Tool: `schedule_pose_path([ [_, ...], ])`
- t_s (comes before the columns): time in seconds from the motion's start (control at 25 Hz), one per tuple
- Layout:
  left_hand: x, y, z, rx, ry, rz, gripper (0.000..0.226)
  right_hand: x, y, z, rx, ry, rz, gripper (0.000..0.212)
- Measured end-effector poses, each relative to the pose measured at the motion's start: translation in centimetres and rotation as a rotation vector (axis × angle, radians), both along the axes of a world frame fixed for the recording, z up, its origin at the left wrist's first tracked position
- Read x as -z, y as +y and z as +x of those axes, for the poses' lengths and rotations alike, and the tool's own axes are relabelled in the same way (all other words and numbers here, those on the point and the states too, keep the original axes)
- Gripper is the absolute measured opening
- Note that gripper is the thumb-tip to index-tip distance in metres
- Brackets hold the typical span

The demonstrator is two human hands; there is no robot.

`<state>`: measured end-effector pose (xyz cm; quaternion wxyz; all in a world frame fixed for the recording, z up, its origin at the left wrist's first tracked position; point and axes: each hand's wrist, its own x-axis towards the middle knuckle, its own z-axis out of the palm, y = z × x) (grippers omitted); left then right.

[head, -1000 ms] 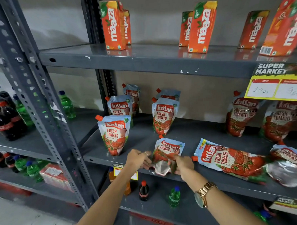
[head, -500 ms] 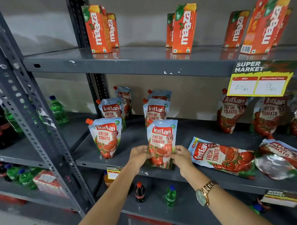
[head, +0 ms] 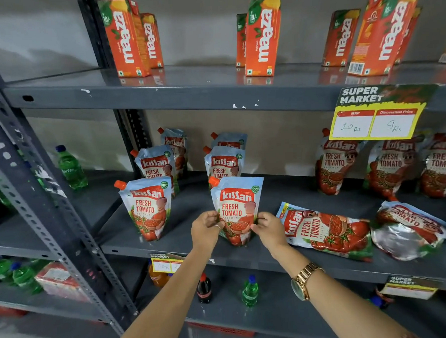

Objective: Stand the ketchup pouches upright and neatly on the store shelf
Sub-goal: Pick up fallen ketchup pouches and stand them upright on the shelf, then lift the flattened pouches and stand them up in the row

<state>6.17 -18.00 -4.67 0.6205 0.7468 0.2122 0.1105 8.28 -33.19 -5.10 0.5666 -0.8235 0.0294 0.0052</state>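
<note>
A Kissan Fresh Tomato ketchup pouch [head: 237, 209] stands upright near the front edge of the grey middle shelf [head: 272, 258], its orange cap at the pouch's 11 o'clock corner. The left hand [head: 205, 229] pinches the pouch's lower left edge at 8 o'clock, thumb and fingertips closed on the seam, the other fingers curled loosely. The right hand [head: 269, 228] does the same on the lower right edge at 4 o'clock, with a gold wristwatch [head: 304, 280] on that wrist. Both hands grasp the pouch lightly rather than wrapping it.

At 9 o'clock from the held pouch, apart from it, stands the front-left pouch [head: 147, 208], also upright. Behind these, toward 12 o'clock, two more rows of upright pouches [head: 224, 163] line up in two columns; the rearmost are partly hidden.

At 3 o'clock, just beside the right hand, a larger ketchup pouch lying flat [head: 327, 232] rests on the shelf, label up, its top end toward the held pouch. Farther along at 3 o'clock a second flat pouch [head: 408, 229] shows its silver base. Behind them, three darker pouches [head: 390, 166] lean against the back wall.

At 1 o'clock a yellow price tag [head: 375, 121] hangs from the upper shelf, where orange Maaza cartons [head: 262, 36] stand. Green soda bottles [head: 249, 291] sit on the shelf below.
</note>
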Motion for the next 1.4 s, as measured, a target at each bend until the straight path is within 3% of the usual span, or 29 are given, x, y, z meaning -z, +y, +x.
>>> schedule_pose_path([
  [0.16, -0.4, -1.3, -0.9, -0.199, 0.028, -0.018, 0.026, -0.5, -2.5, 0.6, 0.049, -0.077, -0.065, 0.025],
  [0.24, -0.3, -2.6, -1.4, -0.296, 0.058, -0.106, 0.022, -0.8, -4.4, 1.0, 0.071, -0.1, -0.062, 0.023],
  [0.36, -0.1, -5.7, -1.6, -0.279, 0.167, -0.279, 0.015, -1.7, -8.0, 1.6, 0.123, -0.163, -0.134, 0.021],
  [0.52, -1.1, -11.3, -2.4, -0.018, 0.334, -0.532, 0.017, -3.3, -13.0, 2.6, 0.124, -0.205, -0.329, 0.024],
  [0.72, -1.2, -17.5, -3.4, 0.464, 0.644, -0.693, 0.062, -3.8, -18.9, 4.1, -0.009, -0.073, -0.659, 0.023],
  [0.8, -1.1, -19.3, -3.2, 0.467, 0.6, -0.723, 0.056, -3.8, -20.2, 3.8, -0.078, 0.033, -0.828, 0.03],
  [0.92, -1.0, -21.3, -2.4, 0.332, 0.462, -0.698, 0.026, -3.6, -20.5, 3.3, -0.092, 0.091, -0.893, 0.038],
  [1.0, -0.8, -21.7, -1.8, 0.245, 0.4, -0.672, 0.023, -3.9, -20.1, 2.8, -0.083, 0.148, -0.906, 0.039],
  [1.16, -0.4, -20.6, 0.3, 0.157, 0.357, -0.587, 0.035, -4.6, -19.8, 1.1, -0.113, 0.352, -0.741, 0.036],
  [1.28, 0.0, -19.8, 1.9, 0.135, 0.415, -0.425, 0.023, -3.4, -19.8, 0.5, -0.032, 0.525, -0.258, 0.026],
  [1.4, 0.0, -19.4, 2.6, 0.171, 0.444, -0.321, 0.015, -0.5, -19.3, 1.2, 0.107, 0.502, 0.123, 0.031],
])
